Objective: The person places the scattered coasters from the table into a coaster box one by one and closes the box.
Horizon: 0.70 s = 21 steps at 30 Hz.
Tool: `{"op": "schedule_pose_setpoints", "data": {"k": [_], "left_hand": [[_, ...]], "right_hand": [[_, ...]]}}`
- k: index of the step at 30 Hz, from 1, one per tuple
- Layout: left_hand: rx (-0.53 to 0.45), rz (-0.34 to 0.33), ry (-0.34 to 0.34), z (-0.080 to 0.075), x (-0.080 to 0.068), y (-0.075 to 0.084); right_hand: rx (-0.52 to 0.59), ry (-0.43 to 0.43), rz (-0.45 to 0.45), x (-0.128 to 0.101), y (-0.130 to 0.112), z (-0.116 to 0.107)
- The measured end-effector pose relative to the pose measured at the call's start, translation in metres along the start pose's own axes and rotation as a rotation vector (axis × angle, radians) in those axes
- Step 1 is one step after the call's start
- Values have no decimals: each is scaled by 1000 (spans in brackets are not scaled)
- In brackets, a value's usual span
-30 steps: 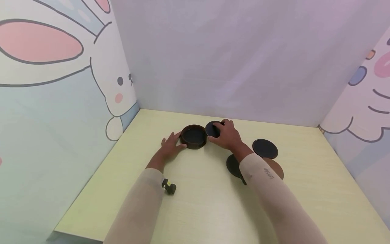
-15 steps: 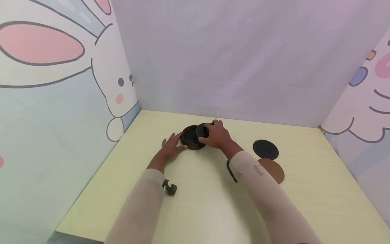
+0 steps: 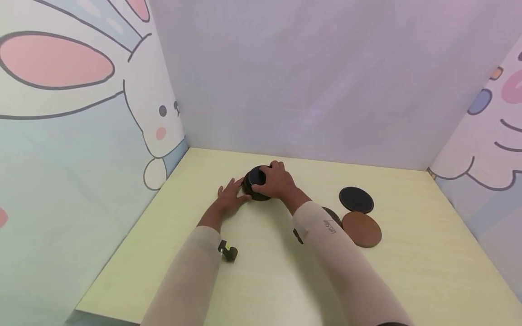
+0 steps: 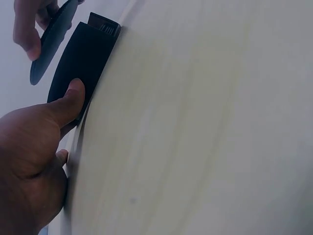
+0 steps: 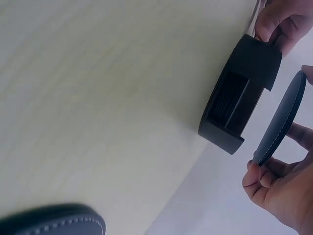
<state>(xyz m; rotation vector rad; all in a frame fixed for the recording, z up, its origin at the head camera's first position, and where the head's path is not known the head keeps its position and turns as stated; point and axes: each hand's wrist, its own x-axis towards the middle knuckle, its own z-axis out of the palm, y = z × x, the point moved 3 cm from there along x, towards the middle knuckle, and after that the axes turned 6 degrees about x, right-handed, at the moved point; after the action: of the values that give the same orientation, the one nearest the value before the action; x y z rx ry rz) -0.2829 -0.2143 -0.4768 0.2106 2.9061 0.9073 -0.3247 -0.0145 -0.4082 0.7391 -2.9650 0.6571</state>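
A round black coaster holder (image 3: 247,189) with a cut-out in its side stands near the back of the table. My left hand (image 3: 229,198) holds it from the left, and the thumb presses on the holder's wall (image 4: 83,63) in the left wrist view. Just above the holder, my right hand (image 3: 279,181) pinches a round black coaster (image 3: 255,175) by its edges. The right wrist view shows that coaster (image 5: 283,117) with pale stitching round its rim, tilted and apart from the holder (image 5: 257,61).
On the right lie a black coaster (image 3: 356,199) and a brown coaster (image 3: 361,229), their edges close together. Another dark coaster (image 3: 332,214) is partly hidden under the right sleeve. Patterned walls rise at the table's back and sides.
My right hand has carried the black coaster left, from beside the holder to over its opening. The left hand has stayed at the holder.
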Motion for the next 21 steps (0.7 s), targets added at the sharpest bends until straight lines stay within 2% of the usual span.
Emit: {"op": "schedule_pose_setpoints", "data": {"k": [11, 21], "left_hand": [[11, -8, -3, 0, 1, 1], [17, -25, -6, -1, -1, -1]], "right_hand": [[14, -12, 9, 6, -9, 8], [-25, -36, 64, 10, -17, 9]]}}
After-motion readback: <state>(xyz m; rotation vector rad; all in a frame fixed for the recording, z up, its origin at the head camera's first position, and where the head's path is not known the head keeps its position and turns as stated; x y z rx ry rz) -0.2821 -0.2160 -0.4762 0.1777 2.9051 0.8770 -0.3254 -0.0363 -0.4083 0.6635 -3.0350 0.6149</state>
